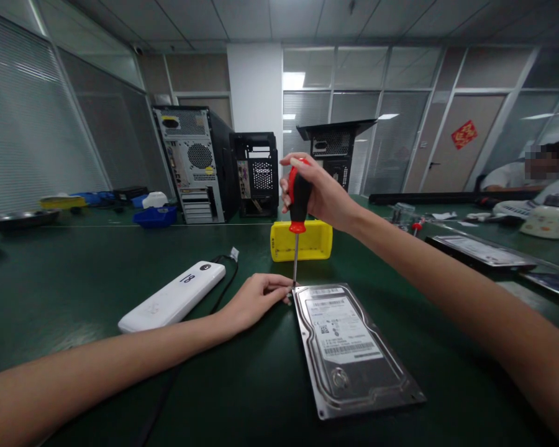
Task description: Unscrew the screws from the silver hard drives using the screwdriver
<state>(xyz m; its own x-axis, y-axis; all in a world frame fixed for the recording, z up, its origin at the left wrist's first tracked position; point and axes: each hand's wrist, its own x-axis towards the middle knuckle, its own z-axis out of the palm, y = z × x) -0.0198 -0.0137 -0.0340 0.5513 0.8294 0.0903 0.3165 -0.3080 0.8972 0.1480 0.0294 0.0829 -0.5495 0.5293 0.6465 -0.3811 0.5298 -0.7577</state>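
Observation:
My right hand (319, 189) is wrapped around the red and black handle of a screwdriver (300, 198), which stands almost upright. Its tip meets the far left corner of a silver hard drive (349, 354) lying flat, label up, on the green table. At that same corner, my left hand (256, 301) has thumb and fingers closed against the drive's edge, close beside the tip. Any screw under the tip is too small to make out. Just behind the drive is a yellow plastic bin (302, 242) with its open side facing me.
Left of the drive lies a white power bank (172, 298) with a black cable. Computer cases (200, 161) stand at the back, near a blue bin (154, 216). On the right are another hard drive (482, 251), a jar (549, 216) and a seated person (507, 177).

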